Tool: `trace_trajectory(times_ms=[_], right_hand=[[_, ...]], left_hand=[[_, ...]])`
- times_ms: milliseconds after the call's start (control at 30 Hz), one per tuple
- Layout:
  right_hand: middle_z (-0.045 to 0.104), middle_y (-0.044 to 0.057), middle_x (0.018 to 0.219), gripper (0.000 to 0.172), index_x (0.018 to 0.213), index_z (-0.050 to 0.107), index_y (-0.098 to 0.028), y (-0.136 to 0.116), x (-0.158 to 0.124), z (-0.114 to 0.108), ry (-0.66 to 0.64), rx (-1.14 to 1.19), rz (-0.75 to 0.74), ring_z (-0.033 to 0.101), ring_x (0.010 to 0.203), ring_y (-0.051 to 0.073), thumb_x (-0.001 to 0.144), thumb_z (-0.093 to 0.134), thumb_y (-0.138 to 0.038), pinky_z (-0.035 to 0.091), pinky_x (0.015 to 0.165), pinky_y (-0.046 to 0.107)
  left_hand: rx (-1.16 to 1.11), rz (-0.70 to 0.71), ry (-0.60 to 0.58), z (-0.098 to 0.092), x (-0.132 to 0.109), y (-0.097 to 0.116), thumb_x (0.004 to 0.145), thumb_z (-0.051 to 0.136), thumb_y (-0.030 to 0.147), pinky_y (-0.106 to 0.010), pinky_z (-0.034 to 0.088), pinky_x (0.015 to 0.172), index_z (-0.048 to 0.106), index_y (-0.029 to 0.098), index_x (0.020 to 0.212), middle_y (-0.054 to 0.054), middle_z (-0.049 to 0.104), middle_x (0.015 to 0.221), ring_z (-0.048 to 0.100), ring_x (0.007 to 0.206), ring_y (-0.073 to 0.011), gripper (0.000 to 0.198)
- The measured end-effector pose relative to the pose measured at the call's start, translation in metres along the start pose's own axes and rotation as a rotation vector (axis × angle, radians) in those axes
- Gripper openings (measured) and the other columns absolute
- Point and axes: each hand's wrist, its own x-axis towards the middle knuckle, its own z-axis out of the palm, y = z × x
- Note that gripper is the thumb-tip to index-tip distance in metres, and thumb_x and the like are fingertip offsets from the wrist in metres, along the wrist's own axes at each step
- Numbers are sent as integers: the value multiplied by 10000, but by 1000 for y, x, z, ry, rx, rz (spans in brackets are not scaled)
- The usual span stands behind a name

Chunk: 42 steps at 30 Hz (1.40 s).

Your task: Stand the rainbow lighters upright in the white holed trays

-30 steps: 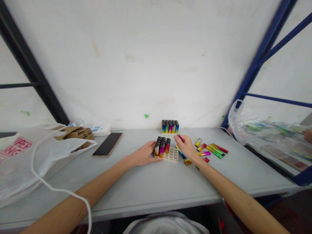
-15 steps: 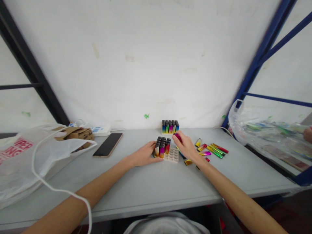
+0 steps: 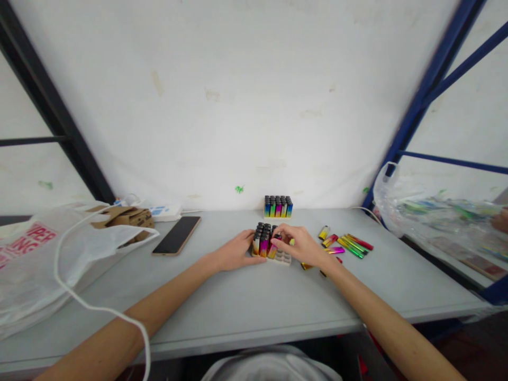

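A pale tray with round-cornered slots [image 3: 284, 258] holds several upright lighters [image 3: 260, 241] with black tops in its left part. My left hand [image 3: 237, 251] rests against the tray's left side, fingers behind and thumb along the front edge, steadying it without gripping a lighter. Between the thumb and fingers of my right hand [image 3: 297, 244] is a pink and yellow lighter [image 3: 273, 248], upright at the front row beside the others. Whether its base is fully down in the slot I cannot tell. Loose lighters [image 3: 349, 245] lie on the table to the right, partly behind my right wrist.
A second, filled lighter tray [image 3: 278, 207] stands by the wall. At the left are a phone [image 3: 177, 236], a power strip [image 3: 164, 212], a cardboard box [image 3: 135, 218] and a white plastic bag [image 3: 32, 275] with a cable [image 3: 95, 308]. Another person's hand [image 3: 500, 219] shows far right.
My right hand has moved left and down, bringing the lighter from above the tray's back right to its front row. My left hand stays at the tray.
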Motion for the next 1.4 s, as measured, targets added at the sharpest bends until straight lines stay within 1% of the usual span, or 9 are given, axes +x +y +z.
trace_trajectory(times_ms=[300,500,633,800,900,1100,1167,1267,1400], right_hand=[[657,-19,673,235,1035,693,-248,8,1,2,53,-19,2,586,588,179,999,666,-480,433,600,287],[658,-25,688,312,1110,694,-258,7,0,5,30,30,25,587,604,178,971,707,-537,444,597,280],[695,-9,743,309,1145,684,-250,6,1,0,64,14,13,622,647,181,1023,637,-529,466,636,288],[685,26,774,289,1047,693,-227,30,1,-32,290,-238,59,627,691,203,1083,504,-443,489,708,328],[722,99,957,255,1009,723,-200,58,-7,-56,213,-433,109,667,842,232,1051,526,-356,528,848,366],[749,173,1173,275,1173,773,-184,99,-31,-93,44,-709,456,706,1102,293,1003,636,-351,512,1037,406],[763,175,1205,307,1201,770,-179,101,-39,-109,2,-683,525,723,1124,291,1010,619,-365,527,1034,389],[805,155,1128,355,1224,768,-176,102,-54,-136,-102,-534,585,765,1016,278,979,640,-400,580,935,363],[828,137,1096,324,1112,816,-208,107,-76,-164,-138,-459,611,777,1005,303,883,712,-412,609,852,358]], left_hand=[[17,9,9,0,1,2,933,724,642,-487,407,1268,655,185,1400,-168,598,1499,557,1411,-373,657],[-12,23,34,2,0,-1,915,755,633,-498,423,1256,644,200,1422,-155,614,1493,572,1400,-377,676],[-5,13,24,2,1,-2,912,763,621,-500,413,1265,613,171,1457,-178,600,1509,566,1412,-379,722],[9,-1,3,0,3,-1,912,745,647,-493,387,1289,637,148,1426,-188,600,1507,545,1437,-387,724],[8,12,12,0,3,-1,909,739,666,-487,386,1292,642,180,1421,-161,601,1521,548,1433,-376,713],[17,20,1,0,3,-1,915,701,706,-486,389,1288,674,222,1363,-143,608,1509,548,1421,-368,660],[24,13,-7,0,3,-1,922,688,708,-479,389,1287,671,214,1364,-146,602,1511,547,1421,-367,663],[23,6,-3,0,3,0,918,696,704,-487,391,1283,651,186,1393,-166,597,1508,543,1423,-379,704],[32,9,-10,0,2,0,926,691,704,-491,392,1281,661,184,1374,-161,599,1494,543,1420,-373,687]])
